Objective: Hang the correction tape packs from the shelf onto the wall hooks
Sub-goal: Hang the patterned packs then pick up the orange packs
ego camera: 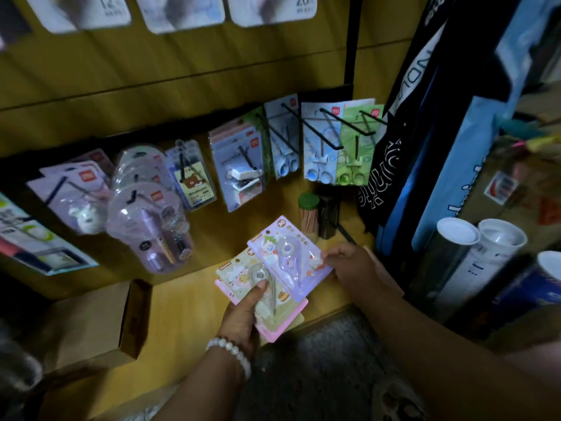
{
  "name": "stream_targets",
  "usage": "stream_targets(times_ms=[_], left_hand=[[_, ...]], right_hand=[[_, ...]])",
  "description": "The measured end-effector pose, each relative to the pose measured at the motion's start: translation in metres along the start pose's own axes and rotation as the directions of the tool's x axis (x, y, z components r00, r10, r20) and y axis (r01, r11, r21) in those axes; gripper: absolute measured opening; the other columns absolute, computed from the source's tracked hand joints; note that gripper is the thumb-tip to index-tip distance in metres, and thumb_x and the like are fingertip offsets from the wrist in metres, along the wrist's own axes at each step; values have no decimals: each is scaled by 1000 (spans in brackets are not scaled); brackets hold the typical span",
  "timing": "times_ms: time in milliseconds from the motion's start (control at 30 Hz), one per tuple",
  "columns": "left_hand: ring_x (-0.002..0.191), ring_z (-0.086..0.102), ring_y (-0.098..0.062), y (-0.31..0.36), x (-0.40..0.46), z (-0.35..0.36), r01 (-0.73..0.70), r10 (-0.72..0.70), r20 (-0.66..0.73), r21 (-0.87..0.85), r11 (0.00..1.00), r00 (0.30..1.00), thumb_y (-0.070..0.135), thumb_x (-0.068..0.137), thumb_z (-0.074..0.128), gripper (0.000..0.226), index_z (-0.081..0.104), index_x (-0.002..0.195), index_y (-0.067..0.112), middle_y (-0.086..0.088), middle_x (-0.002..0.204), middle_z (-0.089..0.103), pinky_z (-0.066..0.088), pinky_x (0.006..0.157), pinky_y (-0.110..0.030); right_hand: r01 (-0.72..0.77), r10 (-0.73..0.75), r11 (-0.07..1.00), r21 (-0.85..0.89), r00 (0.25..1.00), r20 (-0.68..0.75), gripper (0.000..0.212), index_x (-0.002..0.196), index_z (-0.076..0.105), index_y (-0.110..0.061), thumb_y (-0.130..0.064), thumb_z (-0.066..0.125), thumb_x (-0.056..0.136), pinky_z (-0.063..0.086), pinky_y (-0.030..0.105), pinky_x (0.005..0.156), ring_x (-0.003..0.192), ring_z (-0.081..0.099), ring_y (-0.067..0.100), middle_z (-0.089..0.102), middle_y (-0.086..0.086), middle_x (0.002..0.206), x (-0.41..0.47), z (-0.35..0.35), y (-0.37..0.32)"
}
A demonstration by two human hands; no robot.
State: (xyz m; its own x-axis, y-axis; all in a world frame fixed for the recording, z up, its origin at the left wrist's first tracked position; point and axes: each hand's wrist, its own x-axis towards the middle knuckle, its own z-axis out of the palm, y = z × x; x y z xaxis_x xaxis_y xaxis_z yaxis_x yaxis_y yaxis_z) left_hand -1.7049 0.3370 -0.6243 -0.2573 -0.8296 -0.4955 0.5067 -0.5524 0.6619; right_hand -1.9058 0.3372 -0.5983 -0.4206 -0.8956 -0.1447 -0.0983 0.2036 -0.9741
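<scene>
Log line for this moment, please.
left hand: holds stack of packs | right hand: pinches purple pack | hooks: pack not hung

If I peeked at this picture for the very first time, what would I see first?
First, the two hands in the middle: the right hand pinches a purple correction tape pack, while the left hand grips a stack of packs beneath it. Behind them, on the yellow wall, scissors packs hang from black hooks. At lower left sits a cardboard box.
</scene>
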Motion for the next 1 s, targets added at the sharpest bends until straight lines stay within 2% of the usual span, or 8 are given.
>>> stream_targets(times_ms=[167, 333, 500, 600, 733, 867, 933, 1000], left_hand=[[92, 73, -32, 3, -32, 19, -47, 45, 78, 29, 998, 996, 18, 83, 66, 44, 62, 125, 10, -16, 113, 73, 61, 64, -45], [112, 64, -41, 12, -58, 31, -132, 117, 147, 99, 986, 982, 25, 76, 72, 57, 60, 129, 12, -18, 122, 69, 44, 100, -65], [107, 66, -45, 25, -87, 54, -141, 103, 262, 134, 981, 960, 21, 77, 70, 52, 61, 127, 11, -20, 119, 70, 47, 89, -71], [106, 65, -47, 34, -106, 71, -135, 86, 320, 134, 982, 944, 21, 80, 69, 49, 60, 127, 12, -22, 119, 69, 47, 83, -74], [111, 62, -49, 48, -123, 87, -170, 118, 368, 111, 979, 922, 21, 83, 69, 48, 58, 130, 12, -23, 123, 67, 42, 89, -77], [106, 64, -52, 66, -141, 102, -168, 118, 375, 103, 981, 920, 19, 86, 70, 47, 56, 130, 7, -28, 120, 66, 46, 83, -73], [91, 70, -47, 77, -151, 112, -177, 121, 364, 124, 976, 923, 17, 87, 67, 40, 59, 124, 5, -27, 110, 71, 57, 66, -59], [88, 73, -42, 86, -157, 122, -209, 152, 343, 138, 968, 927, 20, 82, 70, 44, 62, 122, 4, -25, 105, 73, 60, 64, -49]], right_hand=[[7, -8, 1000, 10, 996, 93, 25, 65, 54, -6, -1, 62, 88, 34, 12, 36, 34, 45, 4, 51, -1, 40, -34, -6, -13], [12, -27, 997, 81, 983, 183, 27, 62, 53, -5, -2, 58, 88, 32, 16, 35, 36, 44, 12, 48, -2, 40, -59, -27, -41], [60, -99, 988, 141, 953, 286, 37, 68, 65, -13, -47, 78, 62, 49, 39, 77, 77, 65, 30, 70, 11, 81, -83, -38, -72], [122, -160, 981, 150, 949, 272, 32, 85, 74, -14, -35, 80, 62, 53, 44, 81, 85, 71, 31, 76, 11, 90, -95, -42, -91], [176, -231, 953, 246, 948, 218, 2, 78, 76, -17, -18, 75, 77, 51, 43, 80, 83, 68, 33, 76, 11, 87, -104, -53, -109], [161, -235, 926, 340, 954, 187, 21, 86, 77, -13, -22, 76, 67, 48, 50, 93, 93, 68, 40, 75, 16, 95, -104, -67, -131], [199, -269, 908, 368, 952, 149, 24, 88, 77, -12, -22, 77, 66, 47, 52, 95, 93, 68, 40, 75, 17, 96, -101, -73, -149], [257, -325, 879, 402, 940, 108, 26, 94, 74, -8, -17, 76, 69, 50, 48, 89, 87, 68, 35, 75, 17, 95, -96, -82, -170]])
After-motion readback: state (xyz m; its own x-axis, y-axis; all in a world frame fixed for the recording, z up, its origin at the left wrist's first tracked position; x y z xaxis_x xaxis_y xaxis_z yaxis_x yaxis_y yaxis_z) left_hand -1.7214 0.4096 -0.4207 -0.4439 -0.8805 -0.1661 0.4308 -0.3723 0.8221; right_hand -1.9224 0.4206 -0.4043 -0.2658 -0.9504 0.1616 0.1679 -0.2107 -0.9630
